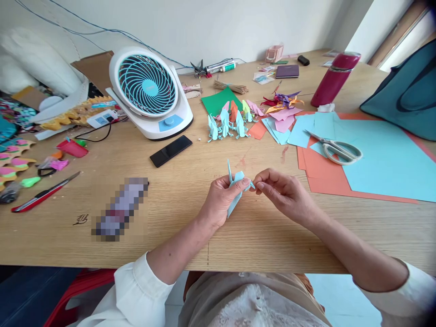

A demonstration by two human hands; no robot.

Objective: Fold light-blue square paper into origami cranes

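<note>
A light-blue folded paper crane [235, 204] is gripped between the thumb and fingers of my left hand [223, 197], just above the table. One thin point of it stands up, and a small bent point sticks out to the right. My right hand [288, 193] is closed in a pinch at that bent point; the fingertips partly hide it. Beyond my hands stand several finished paper cranes [225, 122], light blue in front, with pink, orange and green ones behind.
Scissors [340, 150] lie on blue paper sheets [391, 159] and orange sheets [323, 177] at the right. A red bottle [335, 79] stands behind them. To the left are a white fan [148, 88], a black phone [171, 151], a blurred-out object [121, 209] and a red utility knife [44, 193].
</note>
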